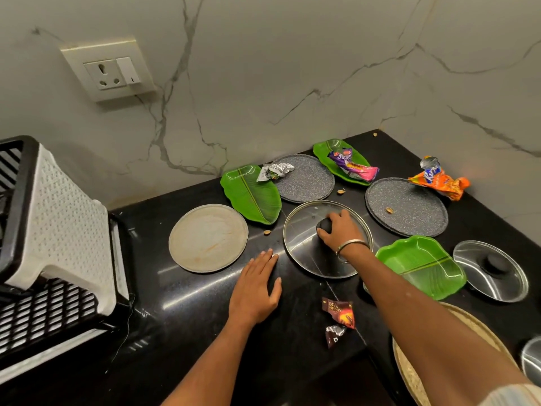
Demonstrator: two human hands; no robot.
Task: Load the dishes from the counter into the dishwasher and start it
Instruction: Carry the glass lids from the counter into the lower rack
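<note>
My right hand grips lid knob; left hand flat on worktop. Plates, lids unloaded; loading barely begun, dishwasher unseen.

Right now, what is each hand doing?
Left hand: open, flat on the counter.
Right hand: gripping the glass lid by its knob.

Glass lid sits between round plate — left — and leaf tray.

A home kitchen: glossy black stone counter, white marble-veined wall with cream socket plate, used dishes around.
</note>
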